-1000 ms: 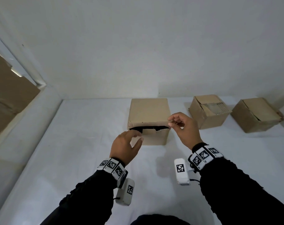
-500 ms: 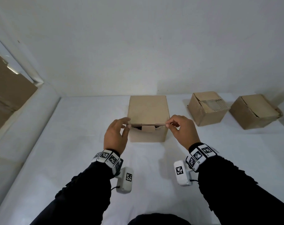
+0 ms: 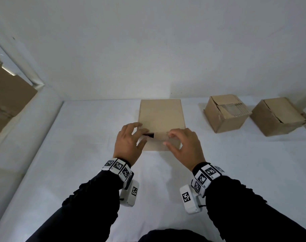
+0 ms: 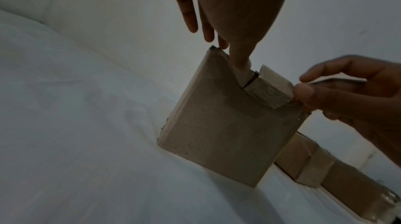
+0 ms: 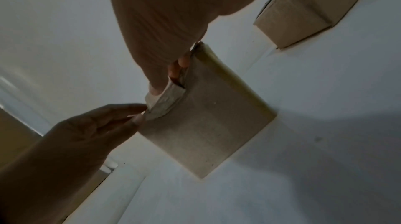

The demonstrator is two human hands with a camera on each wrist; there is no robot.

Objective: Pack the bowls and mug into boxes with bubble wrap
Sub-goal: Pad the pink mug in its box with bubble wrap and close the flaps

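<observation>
At the near box (image 3: 161, 116), our left hand (image 3: 128, 145) presses flat, our right hand (image 3: 185, 149) pinches the lid flap (image 4: 271, 87); the middle box (image 3: 225, 119) and right box (image 3: 278, 119) look packed

The centre-frame box (image 3: 161, 114) is matt, slightly rough brown cardboard. The surface (image 3: 82, 154) beneath looks like matt white sheeting, faintly wrinkled. The sleeves (image 3: 89, 206) are black cloth.
</observation>
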